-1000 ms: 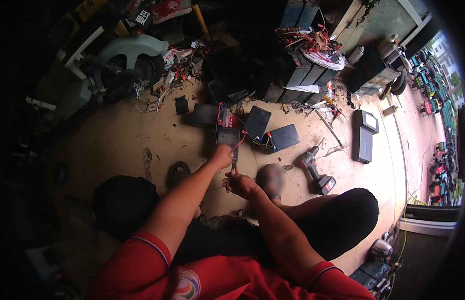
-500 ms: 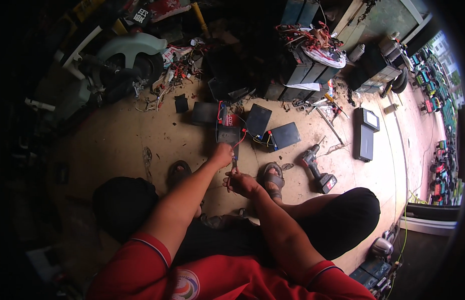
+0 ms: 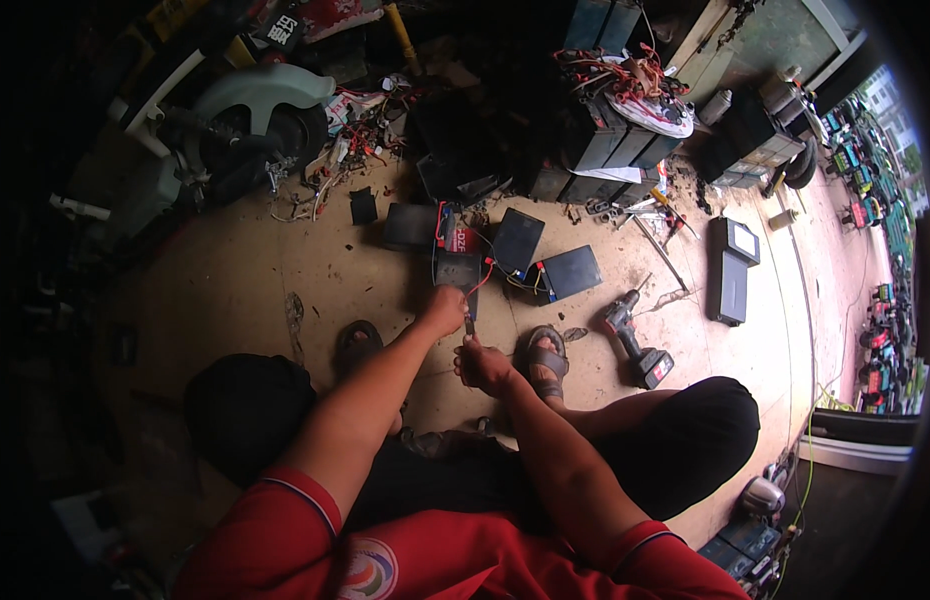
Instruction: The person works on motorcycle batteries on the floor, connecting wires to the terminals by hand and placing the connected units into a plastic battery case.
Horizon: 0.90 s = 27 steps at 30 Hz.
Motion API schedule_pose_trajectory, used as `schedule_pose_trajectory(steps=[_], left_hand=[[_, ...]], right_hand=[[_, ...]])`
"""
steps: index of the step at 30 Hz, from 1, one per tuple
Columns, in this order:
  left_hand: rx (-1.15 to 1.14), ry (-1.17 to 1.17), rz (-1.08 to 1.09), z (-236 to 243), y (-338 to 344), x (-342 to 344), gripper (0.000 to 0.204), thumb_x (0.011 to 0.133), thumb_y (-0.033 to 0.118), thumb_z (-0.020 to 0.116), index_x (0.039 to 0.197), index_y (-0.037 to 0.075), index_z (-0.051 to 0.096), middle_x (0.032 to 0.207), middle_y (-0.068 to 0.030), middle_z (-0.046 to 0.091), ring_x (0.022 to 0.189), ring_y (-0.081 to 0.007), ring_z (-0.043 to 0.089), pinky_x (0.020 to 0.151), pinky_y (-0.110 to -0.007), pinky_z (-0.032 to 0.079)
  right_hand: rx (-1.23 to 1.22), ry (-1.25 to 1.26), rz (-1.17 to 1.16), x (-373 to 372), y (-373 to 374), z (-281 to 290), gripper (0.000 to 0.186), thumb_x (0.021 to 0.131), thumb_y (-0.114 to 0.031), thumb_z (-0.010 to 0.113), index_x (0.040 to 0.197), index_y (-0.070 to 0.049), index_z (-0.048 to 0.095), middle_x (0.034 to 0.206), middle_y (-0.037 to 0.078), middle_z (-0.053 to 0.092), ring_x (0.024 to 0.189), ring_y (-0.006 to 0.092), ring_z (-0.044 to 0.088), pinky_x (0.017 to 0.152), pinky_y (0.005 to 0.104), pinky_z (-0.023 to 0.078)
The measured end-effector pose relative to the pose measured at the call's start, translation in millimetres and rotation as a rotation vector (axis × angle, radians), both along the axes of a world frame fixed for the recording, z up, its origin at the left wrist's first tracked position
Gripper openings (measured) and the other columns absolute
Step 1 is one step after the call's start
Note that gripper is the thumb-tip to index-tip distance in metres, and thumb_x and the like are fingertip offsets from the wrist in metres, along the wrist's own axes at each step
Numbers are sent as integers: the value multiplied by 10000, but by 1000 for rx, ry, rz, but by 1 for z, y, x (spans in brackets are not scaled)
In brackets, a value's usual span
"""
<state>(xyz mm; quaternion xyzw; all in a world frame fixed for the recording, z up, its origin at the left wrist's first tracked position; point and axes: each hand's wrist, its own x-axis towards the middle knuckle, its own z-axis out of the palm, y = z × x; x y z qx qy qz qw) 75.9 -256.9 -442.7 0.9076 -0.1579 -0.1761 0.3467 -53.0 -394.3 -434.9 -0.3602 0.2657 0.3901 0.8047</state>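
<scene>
Several dark block-shaped batteries lie on the floor ahead of me, joined by thin wires. One battery (image 3: 457, 269) is just beyond my left hand (image 3: 444, 311). That hand is closed, and a red wire (image 3: 479, 281) runs from a small red connector (image 3: 488, 262) into its fingers. Close below it, my right hand (image 3: 483, 366) is wrapped around the handles of pliers (image 3: 471, 327), whose jaws point up toward the left fingers. The jaw tips and the wire's end are too small to make out. Two more batteries (image 3: 517, 242) (image 3: 571, 273) sit to the right.
A cordless drill (image 3: 635, 340) lies right of my foot, and a long dark case (image 3: 730, 270) farther right. Stacked batteries (image 3: 610, 140) carry a heap of red wires at the back. A wheeled vehicle part (image 3: 260, 105) and scraps fill the back left.
My right hand has closed: the pliers' red handles, spread apart before, are now squeezed within the fingers. My left hand and the batteries have stayed in place.
</scene>
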Motion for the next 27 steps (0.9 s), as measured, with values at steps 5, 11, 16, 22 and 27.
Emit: schedule_pose_trajectory(steps=[5, 11, 16, 22, 27], left_hand=[[77, 36, -28, 8, -3, 1, 139, 823, 161, 710, 810, 24, 727, 796, -235, 665, 770, -391, 676, 687, -469, 534], [38, 121, 12, 4, 7, -1, 126, 798, 139, 706, 834, 21, 736, 828, -188, 702, 777, -322, 696, 726, -406, 550], [54, 44, -22, -20, 11, 7, 109, 809, 123, 714, 839, 20, 728, 811, -159, 709, 758, -278, 696, 719, -386, 545], [56, 65, -33, -9, -2, 2, 100, 822, 123, 713, 861, 31, 723, 851, -150, 704, 802, -278, 690, 742, -383, 541], [-42, -34, -62, -16, 24, 0, 84, 789, 80, 694, 832, 8, 695, 832, -172, 664, 799, -318, 666, 724, -402, 527]], right_hand=[[-37, 120, -87, 1, 18, 24, 390, 1012, -466, 518, 1064, -81, 531, 877, 72, 599, 844, 234, 627, 696, 382, 520], [94, 169, -166, 2, 29, 20, 334, 988, -455, 551, 907, -141, 474, 694, 16, 465, 587, 153, 473, 526, 287, 416], [105, 162, -177, 10, 40, -1, 326, 990, -459, 473, 797, -197, 442, 561, -6, 375, 447, 183, 370, 409, 336, 277], [-208, 166, -164, 5, 40, -13, 262, 980, -439, 530, 925, -183, 521, 606, 7, 454, 492, 195, 457, 421, 347, 348], [-346, 149, -150, 7, 49, 30, 337, 928, -403, 655, 810, -122, 512, 539, 10, 449, 390, 169, 423, 362, 324, 318]])
